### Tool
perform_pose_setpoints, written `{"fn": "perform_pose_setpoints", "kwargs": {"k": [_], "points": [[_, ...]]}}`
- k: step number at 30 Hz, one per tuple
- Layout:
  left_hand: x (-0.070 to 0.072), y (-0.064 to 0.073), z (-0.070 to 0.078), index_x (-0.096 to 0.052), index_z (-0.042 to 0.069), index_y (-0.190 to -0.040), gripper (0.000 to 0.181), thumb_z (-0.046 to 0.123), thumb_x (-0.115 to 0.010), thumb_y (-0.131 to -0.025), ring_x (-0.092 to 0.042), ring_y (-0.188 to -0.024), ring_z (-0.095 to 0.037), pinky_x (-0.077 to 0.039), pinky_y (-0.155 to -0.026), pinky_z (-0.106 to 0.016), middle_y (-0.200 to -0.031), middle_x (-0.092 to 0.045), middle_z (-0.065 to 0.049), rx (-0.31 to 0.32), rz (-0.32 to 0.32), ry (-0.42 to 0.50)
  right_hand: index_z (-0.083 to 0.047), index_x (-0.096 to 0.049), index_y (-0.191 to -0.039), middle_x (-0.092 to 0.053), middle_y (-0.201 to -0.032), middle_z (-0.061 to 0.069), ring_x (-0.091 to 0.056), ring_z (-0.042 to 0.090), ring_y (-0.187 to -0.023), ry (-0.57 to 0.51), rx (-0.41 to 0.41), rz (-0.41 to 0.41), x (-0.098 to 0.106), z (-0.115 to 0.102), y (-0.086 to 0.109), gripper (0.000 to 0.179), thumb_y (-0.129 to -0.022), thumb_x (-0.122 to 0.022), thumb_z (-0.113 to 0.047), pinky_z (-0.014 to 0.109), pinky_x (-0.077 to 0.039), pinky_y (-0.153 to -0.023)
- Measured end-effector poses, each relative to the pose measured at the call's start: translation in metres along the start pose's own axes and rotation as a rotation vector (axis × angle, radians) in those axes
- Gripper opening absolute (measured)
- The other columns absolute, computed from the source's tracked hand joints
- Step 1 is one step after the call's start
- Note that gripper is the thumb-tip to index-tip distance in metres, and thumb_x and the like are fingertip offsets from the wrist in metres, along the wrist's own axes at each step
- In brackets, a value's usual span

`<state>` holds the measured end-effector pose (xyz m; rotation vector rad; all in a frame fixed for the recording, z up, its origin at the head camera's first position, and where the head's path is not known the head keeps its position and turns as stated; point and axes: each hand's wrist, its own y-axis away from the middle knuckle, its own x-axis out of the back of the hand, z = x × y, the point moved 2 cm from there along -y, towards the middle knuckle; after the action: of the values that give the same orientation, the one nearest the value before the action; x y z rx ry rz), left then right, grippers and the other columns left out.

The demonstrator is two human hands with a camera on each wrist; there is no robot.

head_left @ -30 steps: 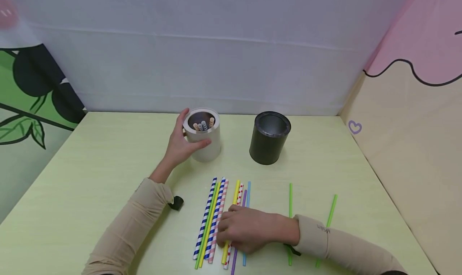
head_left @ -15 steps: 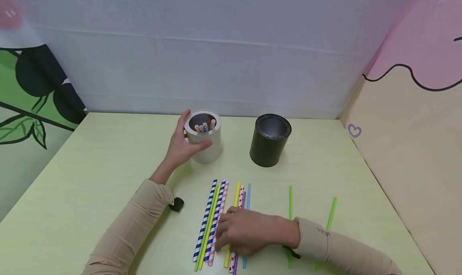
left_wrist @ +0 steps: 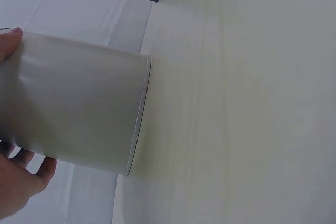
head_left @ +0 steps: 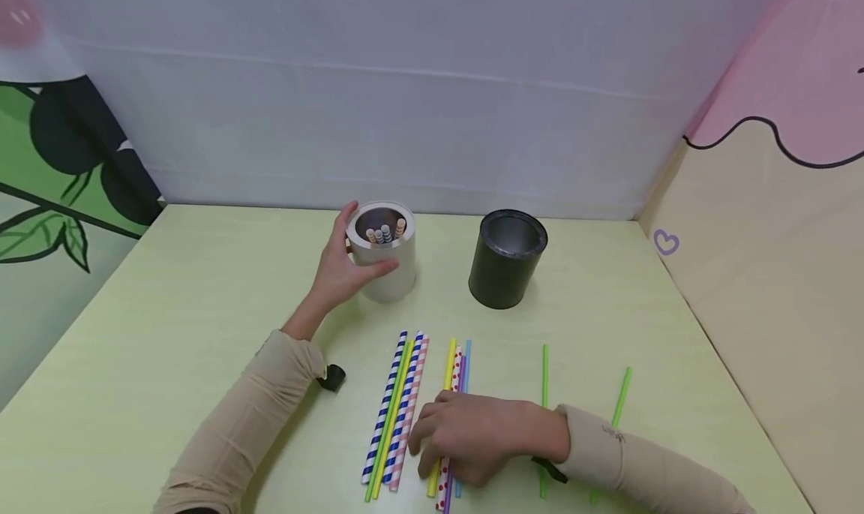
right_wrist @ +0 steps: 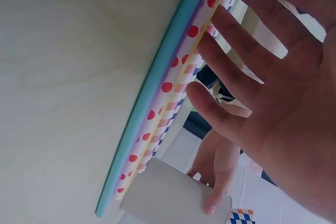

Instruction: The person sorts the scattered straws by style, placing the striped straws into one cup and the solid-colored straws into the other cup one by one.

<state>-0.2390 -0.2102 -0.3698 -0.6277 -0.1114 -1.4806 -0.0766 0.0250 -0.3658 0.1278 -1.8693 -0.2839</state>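
Note:
In the head view my left hand [head_left: 340,274] holds a white canister [head_left: 394,270] at the back, thumb and fingers round its sides. Several straw ends [head_left: 385,234] show inside it. My right hand [head_left: 482,431] lies low over a yellow straw [head_left: 450,364], a red-dotted straw [head_left: 457,375], a purple straw and a light blue straw [head_left: 468,360], side by side. In the right wrist view, its spread fingers [right_wrist: 226,77] reach the edge of this bunch. Beside it lies another bunch: blue-striped straws [head_left: 390,394], a green, a yellow and a pink-striped straw [head_left: 405,446].
A black canister [head_left: 508,266] stands to the right of the white one. Two green straws [head_left: 544,371] lie apart on the right, partly under the right forearm. A pale wall cloth [head_left: 405,124] borders the table [head_left: 223,289] at the back.
My right hand has shifted slightly right. The yellow, red-dotted and purple straws have moved right, closer to the light blue one. My left hand keeps its hold on the white canister.

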Motion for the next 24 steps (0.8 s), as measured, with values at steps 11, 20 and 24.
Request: {"fn": "perform_pose_setpoints", "kwargs": {"k": [11,20,24], "points": [[0.0003,-0.0011,-0.0001,-0.016,0.026,-0.153,0.109,0.038,-0.086,-0.070,-0.037,-0.134,-0.026,-0.035,-0.104,-0.056,-0.150,-0.035,-0.003,0.005,-0.001,0.008,-0.034,-0.071,-0.107,-0.058,-0.123,-0.015,-0.048,0.004,-0.117,0.010,0.009,0.032,-0.0011,0.0000,-0.0007,0.026,-0.087,-0.069,-0.018,0.025,-0.038,-0.101],[0.0006,-0.0006,0.0002,-0.015,0.028,-0.153,0.109,0.036,-0.086,-0.070,-0.037,-0.134,-0.027,-0.034,-0.105,-0.056,-0.150,-0.035,-0.004,0.015,-0.004,0.000,-0.033,-0.068,-0.104,-0.061,-0.103,-0.020,-0.049,-0.001,-0.097,0.064,0.040,0.049,-0.0018,-0.0003,-0.0039,0.017,-0.090,-0.067,-0.022,0.021,-0.039,-0.093],[0.0004,-0.0001,0.0008,-0.015,0.027,-0.153,0.109,0.035,-0.086,-0.070,-0.037,-0.134,-0.027,-0.035,-0.105,-0.056,-0.150,-0.035,-0.004,0.010,-0.007,-0.002,-0.033,-0.068,-0.106,-0.062,-0.100,-0.021,-0.051,-0.002,-0.094,0.109,0.065,0.079,0.0002,-0.0018,-0.0036,0.020,-0.090,-0.065,-0.022,0.023,-0.039,-0.094]]}}
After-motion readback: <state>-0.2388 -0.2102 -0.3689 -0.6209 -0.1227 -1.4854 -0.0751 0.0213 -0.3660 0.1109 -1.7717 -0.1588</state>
